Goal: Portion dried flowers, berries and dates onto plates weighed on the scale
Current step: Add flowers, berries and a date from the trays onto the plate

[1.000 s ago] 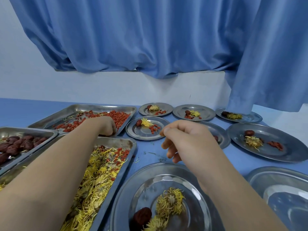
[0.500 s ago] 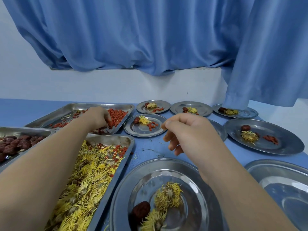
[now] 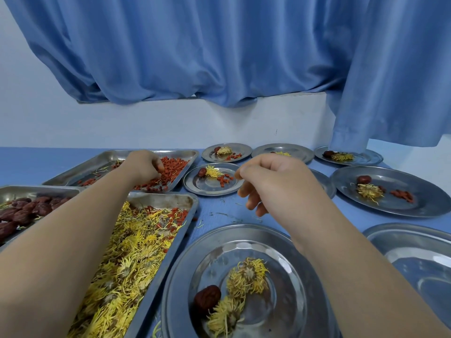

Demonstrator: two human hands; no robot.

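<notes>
My left hand (image 3: pixel 146 167) reaches into the far tray (image 3: pixel 102 158), fingers curled down into the red berries (image 3: pixel 174 164). My right hand (image 3: pixel 268 184) hovers over the blue table beside a small portioned plate (image 3: pixel 207 187). Its thumb and forefinger are pinched together and the other fingers hang loose; nothing shows in the pinch. The near plate (image 3: pixel 305 301) holds one date (image 3: pixel 207 297) and two dried yellow flowers (image 3: pixel 246 274). A tray of yellow flowers (image 3: pixel 136 242) lies under my left forearm. A tray of dates (image 3: pixel 24 211) sits at the far left.
Several more plates with a date, flowers and berries stand at the back and right, such as the large plate (image 3: pixel 419 191). An unfilled plate (image 3: pixel 415 252) lies at the near right. A blue curtain (image 3: pixel 219 57) hangs over the wall behind the table.
My left hand has slid right along the berry tray into the thicker pile of berries. My right hand has kept its pinched pose and place. The view has tilted slightly.
</notes>
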